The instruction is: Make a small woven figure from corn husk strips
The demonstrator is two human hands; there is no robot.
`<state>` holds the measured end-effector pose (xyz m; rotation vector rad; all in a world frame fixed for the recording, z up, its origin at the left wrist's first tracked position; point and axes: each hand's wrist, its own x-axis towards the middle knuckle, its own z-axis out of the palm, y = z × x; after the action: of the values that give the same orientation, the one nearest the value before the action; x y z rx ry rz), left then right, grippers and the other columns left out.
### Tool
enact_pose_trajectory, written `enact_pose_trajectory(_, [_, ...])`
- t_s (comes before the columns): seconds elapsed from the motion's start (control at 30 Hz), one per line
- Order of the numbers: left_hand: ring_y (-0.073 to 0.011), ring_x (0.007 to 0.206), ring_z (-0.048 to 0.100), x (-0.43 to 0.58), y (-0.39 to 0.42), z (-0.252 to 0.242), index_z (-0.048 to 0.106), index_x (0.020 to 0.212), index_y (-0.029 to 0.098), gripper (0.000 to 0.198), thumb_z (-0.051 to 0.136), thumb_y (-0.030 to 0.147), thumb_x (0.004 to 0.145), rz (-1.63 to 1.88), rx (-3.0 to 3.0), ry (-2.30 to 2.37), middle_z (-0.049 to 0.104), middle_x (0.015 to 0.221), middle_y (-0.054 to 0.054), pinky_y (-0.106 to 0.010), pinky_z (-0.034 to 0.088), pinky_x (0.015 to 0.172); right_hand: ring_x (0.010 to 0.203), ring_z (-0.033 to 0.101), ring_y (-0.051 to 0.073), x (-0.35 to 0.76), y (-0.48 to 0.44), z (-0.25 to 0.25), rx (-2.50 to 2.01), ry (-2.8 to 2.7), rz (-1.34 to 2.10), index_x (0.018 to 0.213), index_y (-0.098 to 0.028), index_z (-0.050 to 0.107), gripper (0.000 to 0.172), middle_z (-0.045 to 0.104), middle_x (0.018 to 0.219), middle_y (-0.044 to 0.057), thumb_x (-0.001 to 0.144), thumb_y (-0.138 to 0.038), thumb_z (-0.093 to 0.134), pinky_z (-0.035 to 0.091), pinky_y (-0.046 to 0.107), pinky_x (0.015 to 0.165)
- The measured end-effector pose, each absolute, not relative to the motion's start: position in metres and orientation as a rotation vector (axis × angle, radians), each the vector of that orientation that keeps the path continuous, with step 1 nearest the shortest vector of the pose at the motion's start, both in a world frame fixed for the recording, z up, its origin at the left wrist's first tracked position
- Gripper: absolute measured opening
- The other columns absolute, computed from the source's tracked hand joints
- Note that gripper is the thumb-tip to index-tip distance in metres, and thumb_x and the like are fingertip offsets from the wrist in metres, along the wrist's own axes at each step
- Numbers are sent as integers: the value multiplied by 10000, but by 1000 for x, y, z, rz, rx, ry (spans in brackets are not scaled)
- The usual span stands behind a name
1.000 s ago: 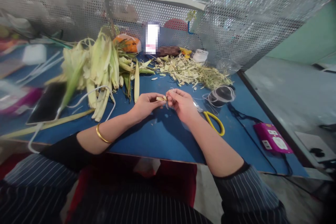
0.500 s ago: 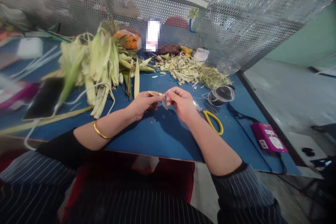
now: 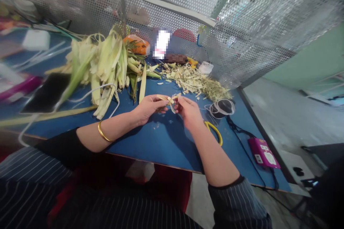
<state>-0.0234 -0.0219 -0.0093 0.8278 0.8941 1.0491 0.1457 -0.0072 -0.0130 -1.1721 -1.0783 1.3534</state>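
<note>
Over the blue table (image 3: 161,143), my left hand (image 3: 150,109) pinches a small piece of pale husk (image 3: 171,101) with narrow pointed strips spreading from it. My right hand (image 3: 189,110) meets it from the other side, its fingers closed at the right part of the same piece, where a thin white thread seems to pass. The fingertips of both hands nearly touch. Yellow-handled scissors (image 3: 215,132) lie beside my right wrist, partly hidden by it. One long husk strip (image 3: 143,84) lies just beyond my left hand.
Piled corn husks (image 3: 107,61) lie at the left near a dark phone (image 3: 45,93) with a white cable. Husk scraps (image 3: 190,80) spread at the back before a mesh screen. A spool of thread (image 3: 224,108) and a magenta power block (image 3: 263,153) stand at the right.
The view has shifted slightly. More pale strips of the husk piece now show between my hands, and my right forearm covers more of the scissors.
</note>
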Motion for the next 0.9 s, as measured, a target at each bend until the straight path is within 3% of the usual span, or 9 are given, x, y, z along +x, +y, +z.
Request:
enact_pose_trajectory(0.27, [-99,607,647,-21,-24,-9,674,840,128,83,679,161,764,988,849,898,689,729,-34,-278,528,694,537,452,79,132,-18,-12,-1205,-1112,1199,677,-169,685,194,573,570,-40,621,-333,770,382,232,556])
enact_pose_trajectory(0.5, [-95,583,643,-22,-25,-9,724,816,118,91,708,152,732,975,871,977,712,721,-57,-264,537,666,564,522,115,131,-17,-15,-1309,-1277,977,698,-170,697,173,644,627,-10,660,-336,727,429,264,589])
enact_pose_trajectory(0.77, [-95,515,622,-18,-22,-9,695,710,88,60,651,48,718,954,792,1045,667,608,-38,-234,515,584,713,566,145,131,-28,-17,-1190,-1844,203,717,-175,650,175,633,749,35,842,-258,561,446,273,691])
enact_pose_trajectory(0.9, [-93,508,615,-19,-22,-7,681,724,84,34,656,61,729,957,762,1058,658,611,-39,-238,507,578,689,569,152,129,-23,-21,-1291,-1705,372,717,-173,654,172,641,729,28,813,-304,598,444,278,669])
